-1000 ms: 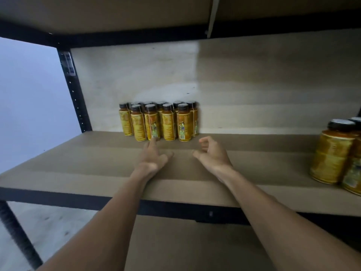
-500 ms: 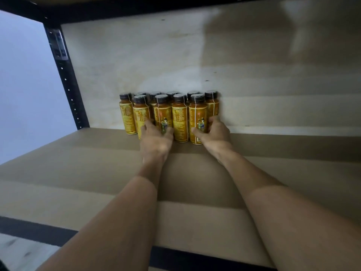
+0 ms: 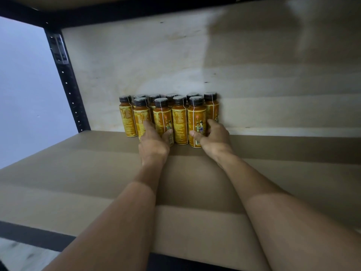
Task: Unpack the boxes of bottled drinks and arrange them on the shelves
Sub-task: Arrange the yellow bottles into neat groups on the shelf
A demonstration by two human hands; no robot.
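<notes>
View: head, looking down along both forearms into a shelf bay.
Shelf [image 3: 78, 182]: a brown board with a dark front edge; a pale back panel [image 3: 254, 75] stands behind it and a black punched post [image 3: 66, 83] rises at its back left corner.
Bottles [image 3: 179, 122]: about ten amber ones with dark caps, upright and touching, packed two deep against the back edge, left of the middle.
Left hand [image 3: 154, 142]: low in front of the block, fingers [image 3: 146, 125] laid fairly straight against the front row and thumb set apart on the next bottle over. It looks like a press, not a grasp.
Right hand [image 3: 214, 136]: wrapped round the end bottle [image 3: 195, 122] at the right of the front row, thumb on its label and fingers curled round its far side.
End bottle: upright on the board, touching its neighbours; its foot is partly hidden by the thumb.
Step in hand: by the look of it, squaring up the block — snugging the front row into line.
Done: one batch is out of its box and standing on the shelf.
Left: no box shows here, so how many remain cannot be told; the board has room beside and in front of the block, so more rows likely follow.
Risk: the bottles are tall and narrow — a hard shove at the base could tip one into the rest.
</notes>
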